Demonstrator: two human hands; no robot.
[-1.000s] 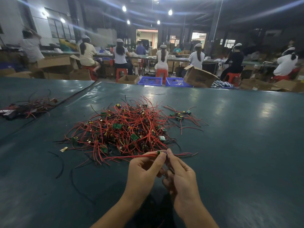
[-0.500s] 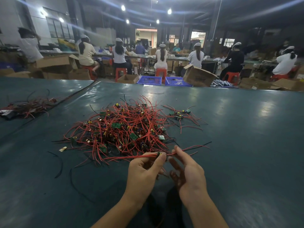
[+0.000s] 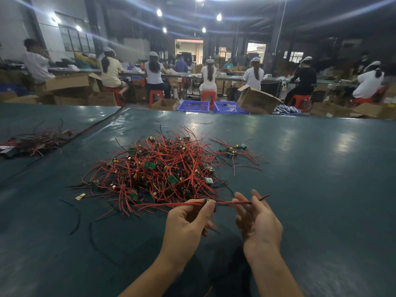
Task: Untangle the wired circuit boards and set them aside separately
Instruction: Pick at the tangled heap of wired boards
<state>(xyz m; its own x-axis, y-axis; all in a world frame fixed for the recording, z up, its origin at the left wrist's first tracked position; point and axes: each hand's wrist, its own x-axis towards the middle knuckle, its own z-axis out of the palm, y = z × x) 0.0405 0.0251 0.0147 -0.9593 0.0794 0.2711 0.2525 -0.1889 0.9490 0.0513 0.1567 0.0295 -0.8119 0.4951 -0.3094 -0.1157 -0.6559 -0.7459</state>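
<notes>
Head view: left grip [image 3: 186, 224] pinches wired board [image 3: 206, 201], right grip [image 3: 259, 221], uncurled, touches wire [image 3: 242, 203].

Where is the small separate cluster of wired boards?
Head view, right of centre: small cluster on the table, just right of the big tangled pile.

This is a factory assembly hall: a big, dim shed lit by bare ceiling lamps [image 3: 219, 17], where capped workers [image 3: 209, 75] sit in a row on red stools [image 3: 208, 96]. Cardboard boxes [image 3: 257, 101] and blue crates [image 3: 194, 106] stand on the floor, and a heap of wired circuit boards [image 3: 162, 168] lies on a green-covered table [image 3: 321, 168].
</notes>
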